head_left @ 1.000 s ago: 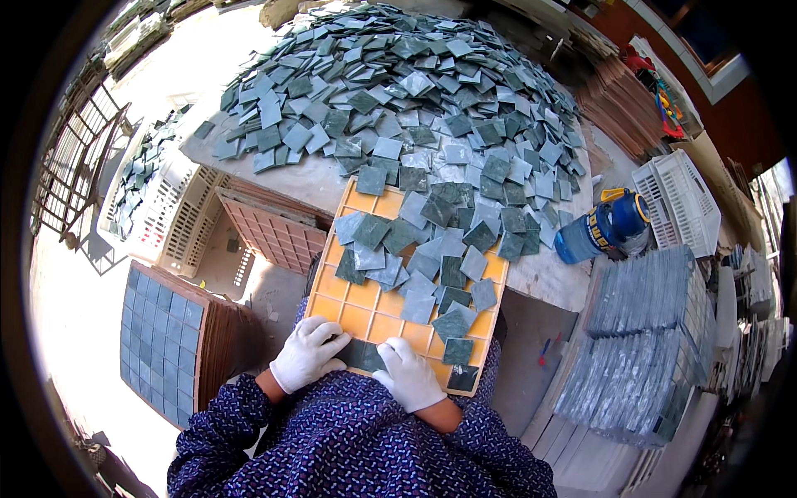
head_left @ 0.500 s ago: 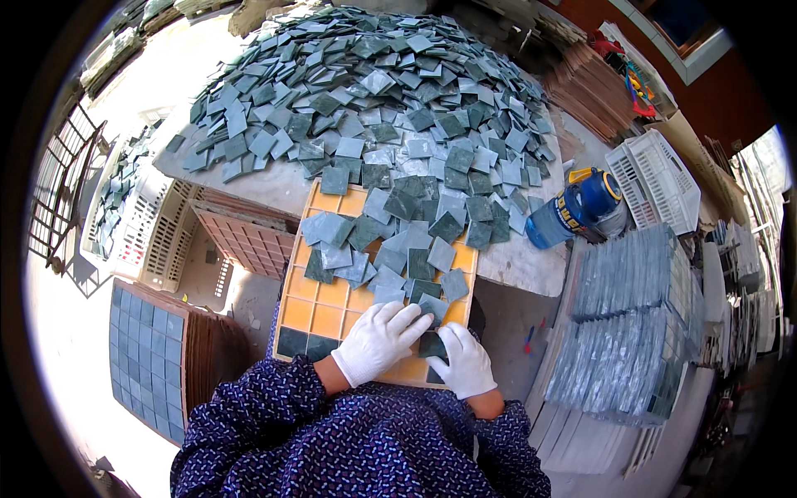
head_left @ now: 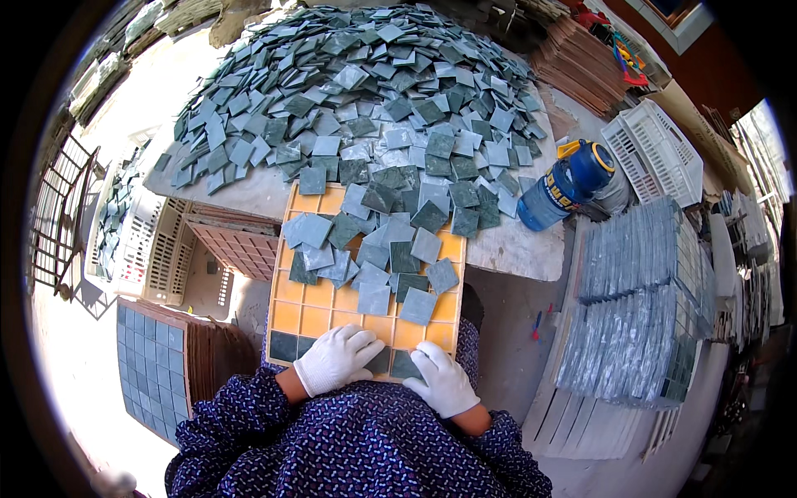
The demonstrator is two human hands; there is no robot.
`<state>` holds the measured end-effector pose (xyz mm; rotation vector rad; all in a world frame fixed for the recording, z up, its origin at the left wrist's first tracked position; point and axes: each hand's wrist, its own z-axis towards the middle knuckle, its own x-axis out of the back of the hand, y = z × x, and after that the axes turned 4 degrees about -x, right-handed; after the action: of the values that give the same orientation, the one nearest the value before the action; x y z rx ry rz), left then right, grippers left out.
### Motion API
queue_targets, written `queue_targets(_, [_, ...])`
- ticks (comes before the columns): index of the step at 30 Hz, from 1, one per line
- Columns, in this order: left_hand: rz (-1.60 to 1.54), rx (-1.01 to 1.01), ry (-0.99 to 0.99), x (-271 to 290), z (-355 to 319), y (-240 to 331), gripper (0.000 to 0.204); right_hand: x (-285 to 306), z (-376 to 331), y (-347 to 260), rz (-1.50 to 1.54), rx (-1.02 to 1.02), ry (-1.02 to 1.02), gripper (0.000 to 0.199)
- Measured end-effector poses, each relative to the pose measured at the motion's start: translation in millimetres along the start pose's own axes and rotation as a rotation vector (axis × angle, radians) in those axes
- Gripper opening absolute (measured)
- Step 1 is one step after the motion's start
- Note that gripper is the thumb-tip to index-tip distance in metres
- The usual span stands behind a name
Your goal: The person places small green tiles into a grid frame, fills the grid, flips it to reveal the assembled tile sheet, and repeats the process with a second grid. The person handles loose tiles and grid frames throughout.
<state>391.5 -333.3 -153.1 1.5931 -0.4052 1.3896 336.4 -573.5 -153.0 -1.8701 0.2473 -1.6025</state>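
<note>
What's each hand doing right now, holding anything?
Left hand: open, fingers spread flat on dark green square tiles in the orange plastic grid tray; holds nothing.
Right hand: open, flat on the tray's bottom row; holds nothing.

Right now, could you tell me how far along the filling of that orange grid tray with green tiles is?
Done: only the near row of the orange grid tray holds seated green tiles. In hand: left hand and right hand, both gloved, press on that row. Left: most cells show bare orange, with loose tiles scattered on top and a big pile on the table beyond.
</note>
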Motion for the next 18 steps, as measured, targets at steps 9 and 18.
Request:
queue_targets(9, [-0.061, 0.021, 0.029, -11.9, -5.2, 2.4, 0.047, -3.8, 9.9, 2.0, 0.028, 0.081, -0.095, 0.040])
queue_targets(18, [-0.040, 0.113, -0.002, -8.4, -5.1, 19.8, 0.046, 23.7, 56.9, 15.6, -0.146, 0.010, 0.268, 0.051])
